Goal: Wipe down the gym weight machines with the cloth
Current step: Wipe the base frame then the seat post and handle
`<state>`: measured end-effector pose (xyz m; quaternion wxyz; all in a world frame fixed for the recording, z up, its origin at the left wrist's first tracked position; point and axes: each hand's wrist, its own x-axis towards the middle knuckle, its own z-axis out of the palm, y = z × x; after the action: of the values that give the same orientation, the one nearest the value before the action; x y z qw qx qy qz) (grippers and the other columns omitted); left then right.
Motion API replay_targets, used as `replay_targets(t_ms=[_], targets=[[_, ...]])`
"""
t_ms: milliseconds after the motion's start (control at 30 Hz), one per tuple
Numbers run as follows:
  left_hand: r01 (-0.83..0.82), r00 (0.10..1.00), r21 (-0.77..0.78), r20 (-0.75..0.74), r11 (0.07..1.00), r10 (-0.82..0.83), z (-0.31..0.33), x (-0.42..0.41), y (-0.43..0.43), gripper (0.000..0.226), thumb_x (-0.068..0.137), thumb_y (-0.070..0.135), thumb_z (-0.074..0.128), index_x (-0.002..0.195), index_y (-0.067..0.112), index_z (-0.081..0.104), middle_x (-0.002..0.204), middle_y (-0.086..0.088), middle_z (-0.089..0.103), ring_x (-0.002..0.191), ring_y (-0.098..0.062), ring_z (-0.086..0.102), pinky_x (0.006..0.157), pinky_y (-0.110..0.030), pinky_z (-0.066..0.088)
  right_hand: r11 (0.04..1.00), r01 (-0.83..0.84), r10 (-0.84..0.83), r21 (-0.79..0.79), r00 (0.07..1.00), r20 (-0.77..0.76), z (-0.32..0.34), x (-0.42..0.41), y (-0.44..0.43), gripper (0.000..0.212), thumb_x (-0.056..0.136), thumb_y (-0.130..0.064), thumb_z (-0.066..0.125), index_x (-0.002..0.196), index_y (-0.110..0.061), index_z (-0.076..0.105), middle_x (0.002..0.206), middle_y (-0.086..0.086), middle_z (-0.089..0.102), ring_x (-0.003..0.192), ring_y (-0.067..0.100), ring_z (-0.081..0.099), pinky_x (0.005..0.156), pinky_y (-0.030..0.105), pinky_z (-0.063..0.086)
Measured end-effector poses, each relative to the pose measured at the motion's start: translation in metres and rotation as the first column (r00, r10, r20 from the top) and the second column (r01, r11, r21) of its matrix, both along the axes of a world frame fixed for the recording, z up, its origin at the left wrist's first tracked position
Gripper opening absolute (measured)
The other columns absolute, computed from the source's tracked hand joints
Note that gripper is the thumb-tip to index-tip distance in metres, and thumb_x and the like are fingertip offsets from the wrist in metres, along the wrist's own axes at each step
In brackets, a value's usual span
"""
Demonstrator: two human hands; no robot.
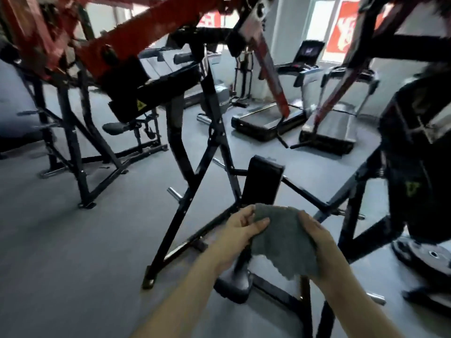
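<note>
A grey-green cloth (283, 240) is stretched between both hands in the lower middle of the head view. My left hand (240, 228) pinches its left edge, thumb on top. My right hand (314, 235) grips its right edge, fingers curled over it. The cloth hangs in the air just below a black upright back pad (262, 182) of a black-framed weight machine (195, 181). A small black seat (234, 286) shows under my left wrist. Red lever arms (151, 28) of the machine cross overhead.
A second black-and-red machine (78, 147) stands at left. Treadmills (268, 123) line the far wall under bright windows. Weight plates (429, 254) sit low on the right beside a dark frame (415, 167). Grey floor (61, 252) spreads to the left.
</note>
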<state>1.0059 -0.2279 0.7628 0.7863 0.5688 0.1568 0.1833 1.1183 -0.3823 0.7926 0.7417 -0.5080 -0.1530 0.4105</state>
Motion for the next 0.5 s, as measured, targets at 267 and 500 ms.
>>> replay_targets(t_ms=[267,500], targets=[[0.234,0.965,0.27,0.056,0.934,-0.258,0.047,0.142,0.021,0.019,0.101,0.014,0.066,0.119,0.009,0.068,0.114,-0.015,0.073,0.112,-0.031,0.069,0.098,-0.046,0.058,0.926,0.309,-0.235,0.216,0.921,-0.309,0.011,0.059,0.02,0.037,0.1,-0.025,0.057,0.126,-0.002,0.071,0.131,0.028,0.067,0.108,0.043,0.07,0.081,0.05,0.062],[0.282,0.922,0.435,0.122,0.855,-0.366,0.09,0.227,0.023,0.019,0.094,0.01,0.074,0.112,0.017,0.071,0.102,0.0,0.077,0.1,-0.015,0.072,0.085,-0.027,0.058,0.699,0.676,-0.617,0.231,0.735,-0.281,0.036,0.083,0.029,0.036,0.096,-0.015,0.061,0.129,-0.003,0.068,0.124,0.026,0.071,0.114,0.044,0.07,0.094,0.06,0.058]])
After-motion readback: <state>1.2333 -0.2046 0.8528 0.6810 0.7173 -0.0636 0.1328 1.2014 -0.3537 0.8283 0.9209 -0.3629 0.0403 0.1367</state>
